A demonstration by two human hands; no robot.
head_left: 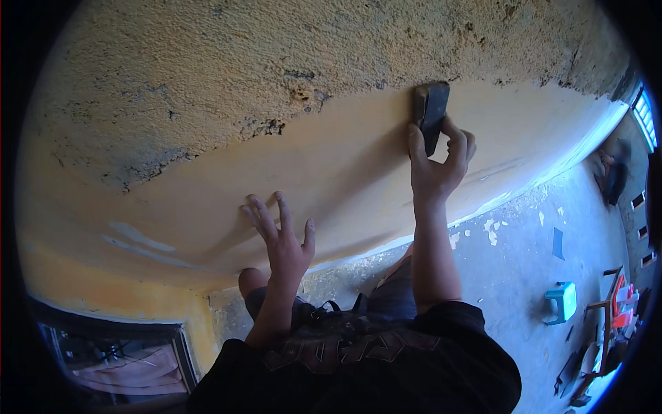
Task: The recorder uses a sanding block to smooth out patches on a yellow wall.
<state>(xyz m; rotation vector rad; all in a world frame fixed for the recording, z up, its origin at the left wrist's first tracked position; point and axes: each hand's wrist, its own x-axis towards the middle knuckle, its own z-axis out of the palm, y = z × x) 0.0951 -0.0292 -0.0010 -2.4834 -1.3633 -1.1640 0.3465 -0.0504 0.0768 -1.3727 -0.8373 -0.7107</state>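
In front of me a yellowish wall has a rough, pitted upper part (262,62) and a smooth lower part (345,152). My right hand (441,162) grips a dark sanding block (432,110) between thumb and fingers. The block stands lengthwise against the wall, its top at the ragged border between rough and smooth. Lower down and to the left, my left hand (279,238) has its fingers spread at the smooth surface, holding nothing. Whether its fingertips press on the wall is hard to tell.
A turquoise plastic stool (561,302) stands on the grey floor (496,303) at right, near a wooden-framed piece of furniture (608,324) with red items. A dark sheet (558,243) lies on the floor. A blurred, dark-clothed person (612,172) is far right. A framed window (124,359) is lower left.
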